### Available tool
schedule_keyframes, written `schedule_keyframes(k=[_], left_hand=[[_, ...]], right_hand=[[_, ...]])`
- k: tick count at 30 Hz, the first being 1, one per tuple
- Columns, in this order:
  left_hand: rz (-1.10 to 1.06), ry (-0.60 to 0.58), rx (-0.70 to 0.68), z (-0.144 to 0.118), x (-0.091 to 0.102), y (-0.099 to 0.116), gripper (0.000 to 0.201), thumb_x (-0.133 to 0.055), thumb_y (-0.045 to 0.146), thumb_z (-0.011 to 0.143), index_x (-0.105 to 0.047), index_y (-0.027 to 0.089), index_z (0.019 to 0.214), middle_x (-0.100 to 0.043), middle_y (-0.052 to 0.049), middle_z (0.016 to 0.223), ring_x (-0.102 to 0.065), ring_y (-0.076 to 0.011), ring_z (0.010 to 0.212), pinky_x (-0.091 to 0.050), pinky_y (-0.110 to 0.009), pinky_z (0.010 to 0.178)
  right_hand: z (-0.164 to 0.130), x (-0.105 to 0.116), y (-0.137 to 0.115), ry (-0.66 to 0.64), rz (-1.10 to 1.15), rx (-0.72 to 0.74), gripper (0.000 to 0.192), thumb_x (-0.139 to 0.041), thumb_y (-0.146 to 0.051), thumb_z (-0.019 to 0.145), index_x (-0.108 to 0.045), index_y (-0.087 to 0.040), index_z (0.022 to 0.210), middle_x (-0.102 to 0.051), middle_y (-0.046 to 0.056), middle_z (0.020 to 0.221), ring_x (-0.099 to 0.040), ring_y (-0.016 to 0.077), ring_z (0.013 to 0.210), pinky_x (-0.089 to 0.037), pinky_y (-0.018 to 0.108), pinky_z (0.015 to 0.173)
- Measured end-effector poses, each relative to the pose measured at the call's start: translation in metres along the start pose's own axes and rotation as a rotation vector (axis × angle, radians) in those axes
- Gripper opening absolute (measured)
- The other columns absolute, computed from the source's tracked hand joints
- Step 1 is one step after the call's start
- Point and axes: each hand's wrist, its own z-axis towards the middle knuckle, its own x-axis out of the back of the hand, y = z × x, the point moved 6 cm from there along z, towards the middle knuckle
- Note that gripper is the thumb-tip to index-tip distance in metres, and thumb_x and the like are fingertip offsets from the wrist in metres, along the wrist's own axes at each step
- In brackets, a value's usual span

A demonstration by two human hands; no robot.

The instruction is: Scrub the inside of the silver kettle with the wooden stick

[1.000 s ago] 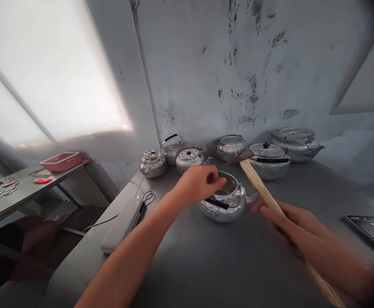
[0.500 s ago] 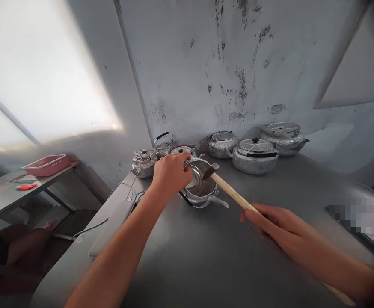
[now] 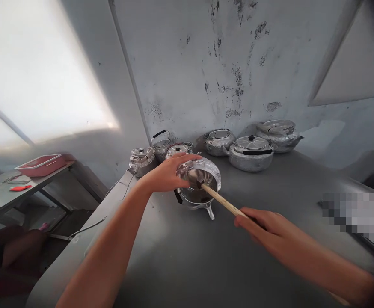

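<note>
We see a lidless kettle (image 3: pixel 197 188) tipped toward us on the grey table (image 3: pixel 206 256), its open mouth facing the camera and its spout at the bottom, near the table's left side and in front of a row of kettles. Our left hand (image 3: pixel 166 173) grips the kettle's upper left rim, fingers curled over the edge and thumb along the top. A stick (image 3: pixel 222 201) runs from our right hand (image 3: pixel 257 222) up into the kettle's mouth, its dark tip inside the bowl. The right hand's fingers are closed round the stick's near end.

Behind the kettle stand three small kettles (image 3: pixel 161 149) close together against the wall (image 3: pixel 222 64). To their right sit three wider pots (image 3: pixel 251 152), the middle one with a black-knobbed lid, the left one open. A cable (image 3: pixel 90 224) trails at the table's left edge. Farther left, a lower bench (image 3: pixel 1 201) bears a red tray (image 3: pixel 41 164) and small red items
</note>
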Motion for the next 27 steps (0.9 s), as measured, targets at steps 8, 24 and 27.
schedule_keyframes(k=[8,24,27], left_hand=[[-0.221,0.092,0.044,0.002,0.001,-0.013,0.084,-0.064,0.009,0.075,-0.046,0.028,0.154,-0.057,-0.013,0.154,-0.062,-0.0311,0.128,-0.056,-0.034,0.083],[0.017,-0.169,0.072,-0.011,0.008,0.017,0.055,-0.065,0.064,0.095,-0.066,0.040,0.144,-0.047,-0.001,0.166,-0.047,-0.0353,0.148,-0.048,-0.042,0.110],[-0.012,-0.219,0.035,-0.012,-0.002,0.025,0.059,-0.059,0.070,0.097,-0.060,0.043,0.150,-0.048,0.000,0.164,-0.044,-0.0328,0.151,-0.042,-0.043,0.117]], right_hand=[[-0.005,-0.002,-0.004,0.017,0.052,0.001,0.040,-0.059,-0.059,0.096,-0.069,-0.024,0.080,-0.055,-0.003,0.067,-0.047,0.0156,0.060,-0.038,0.025,0.051],[-0.012,-0.013,-0.003,-0.043,0.156,-0.061,0.032,-0.064,-0.053,0.091,-0.067,-0.024,0.078,-0.062,-0.001,0.071,-0.053,0.0162,0.062,-0.045,0.025,0.054],[-0.014,-0.022,-0.002,-0.135,0.192,-0.142,0.032,-0.061,-0.053,0.092,-0.067,-0.023,0.084,-0.055,-0.002,0.071,-0.049,0.0152,0.060,-0.042,0.024,0.049]])
